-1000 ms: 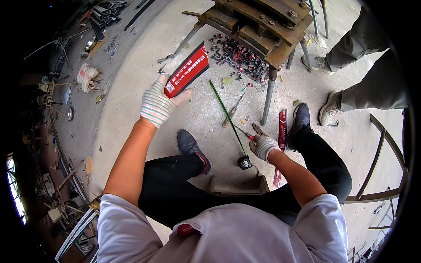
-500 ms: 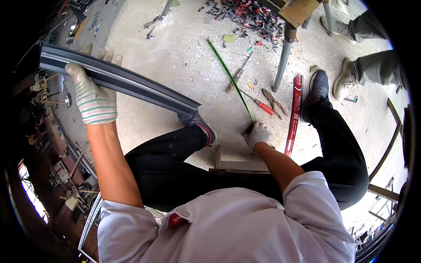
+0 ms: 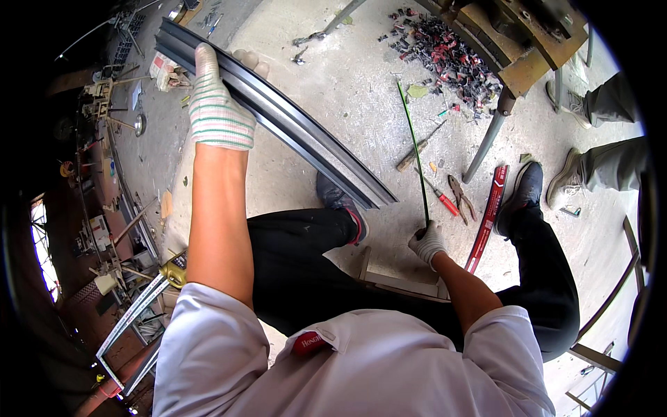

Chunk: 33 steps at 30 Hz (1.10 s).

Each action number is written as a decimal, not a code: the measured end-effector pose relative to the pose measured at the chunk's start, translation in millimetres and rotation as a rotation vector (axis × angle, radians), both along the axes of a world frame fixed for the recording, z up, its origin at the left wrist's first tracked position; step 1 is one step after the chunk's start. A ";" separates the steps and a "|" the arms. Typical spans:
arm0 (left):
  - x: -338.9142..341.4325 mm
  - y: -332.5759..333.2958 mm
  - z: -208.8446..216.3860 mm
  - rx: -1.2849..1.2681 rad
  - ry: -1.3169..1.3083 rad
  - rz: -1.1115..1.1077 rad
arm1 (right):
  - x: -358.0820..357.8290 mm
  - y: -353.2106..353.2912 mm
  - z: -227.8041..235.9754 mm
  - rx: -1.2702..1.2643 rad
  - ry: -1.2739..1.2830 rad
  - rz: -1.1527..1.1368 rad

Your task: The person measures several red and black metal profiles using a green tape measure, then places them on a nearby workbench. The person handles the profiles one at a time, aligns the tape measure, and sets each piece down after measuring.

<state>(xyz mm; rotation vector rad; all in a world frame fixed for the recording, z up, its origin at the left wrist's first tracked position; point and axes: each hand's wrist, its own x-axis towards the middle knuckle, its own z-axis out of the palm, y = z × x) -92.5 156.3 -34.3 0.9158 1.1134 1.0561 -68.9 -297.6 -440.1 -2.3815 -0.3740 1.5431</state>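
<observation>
My left hand (image 3: 221, 104), in a striped knit glove, is closed around the upper part of a long dark grey grooved profile (image 3: 306, 128). The piece slants down to the right, its lower end over my left shoe. Lower and to the right, my gloved right hand (image 3: 428, 241) is closed on a tape measure (image 3: 413, 131) whose narrow green blade sticks out away from me. Its case is mostly hidden by my fingers. Close to the blade lie a screwdriver with a worn handle (image 3: 410, 160), a red-handled screwdriver (image 3: 447, 203) and a pair of pliers (image 3: 461, 198).
A red printed strip (image 3: 489, 215) lies beside my right shoe. Dark and red scraps (image 3: 448, 62) are heaped on the concrete floor near a metal-legged machine stand (image 3: 486, 142). Another person's shoes (image 3: 566, 179) are at the right. Clutter and frames (image 3: 132, 326) line the left side.
The profile in my left hand now slopes more steeply. The view has shifted, so the floor things appear farther right and lower. Both hands keep their hold.
</observation>
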 end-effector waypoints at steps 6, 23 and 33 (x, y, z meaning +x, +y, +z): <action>-8.4 5.2 4.8 -0.024 -0.117 -0.061 | 21.5 19.0 70.4 0.307 0.129 -0.178; -20.4 1.3 42.4 -0.114 -0.373 -0.219 | 90.3 64.3 329.7 0.897 0.564 -0.266; -11.7 -6.6 34.8 -0.100 -0.383 -0.360 | 72.3 76.4 380.4 1.013 0.481 0.002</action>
